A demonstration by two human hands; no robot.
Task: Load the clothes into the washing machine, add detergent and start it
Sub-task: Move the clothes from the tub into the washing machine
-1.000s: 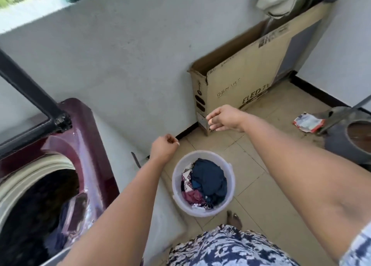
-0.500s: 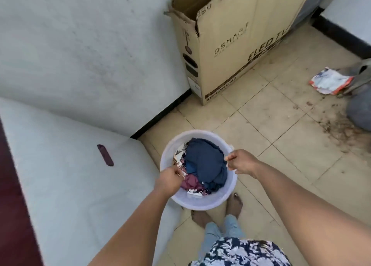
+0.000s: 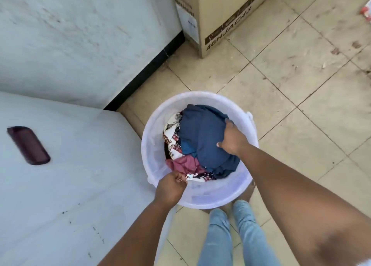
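A pale plastic bucket stands on the tiled floor by my feet, filled with clothes. On top lies a dark blue garment, with a patterned white-and-red cloth and a maroon cloth beside it. My right hand presses down on the blue garment and grips it. At the bucket's near rim my left hand pinches the edge of the patterned and maroon cloth. The white side of the washing machine with a dark maroon handle recess fills the left; its drum is out of view.
A large cardboard TV box leans against the grey wall at the top. A crumpled packet lies at the far right edge. Beige floor tiles spread to the right, stained in places. My jeans-clad legs are below the bucket.
My head tipped down and closer to the bucket, so the machine's drum left the view. Both hands dropped from above the bucket into it and closed on the clothes.
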